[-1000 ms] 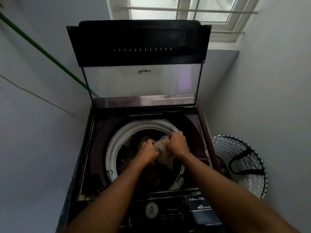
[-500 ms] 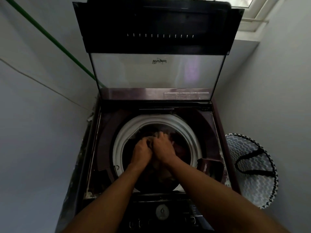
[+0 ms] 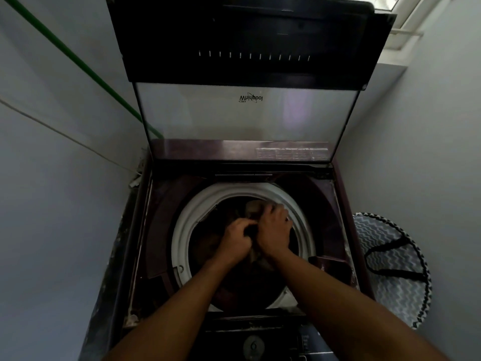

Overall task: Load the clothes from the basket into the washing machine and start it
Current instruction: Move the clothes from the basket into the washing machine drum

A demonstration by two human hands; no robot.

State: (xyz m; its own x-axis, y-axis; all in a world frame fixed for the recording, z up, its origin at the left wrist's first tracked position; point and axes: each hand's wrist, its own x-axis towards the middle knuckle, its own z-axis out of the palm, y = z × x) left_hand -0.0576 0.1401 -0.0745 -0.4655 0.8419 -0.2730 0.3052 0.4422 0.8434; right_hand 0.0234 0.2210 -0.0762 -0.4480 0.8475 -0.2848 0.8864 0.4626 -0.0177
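Observation:
The dark top-load washing machine stands in front of me with its glass lid raised upright. Both my hands are down inside the white drum ring. My left hand has its fingers curled into the dark clothes there. Beside it, my right hand presses on a pale beige cloth at the back of the drum, fingers bent over it. The clothes under my hands are dim and hard to tell apart. The zigzag-patterned laundry basket sits on the floor at the right.
Grey walls close in on both sides. A green pipe and a thin cable run diagonally along the left wall. The control panel with a round dial is at the machine's near edge. A window is at the top right.
Both hands have pushed the pale cloth from above the drum's rim down into the drum. My view has moved closer to the machine.

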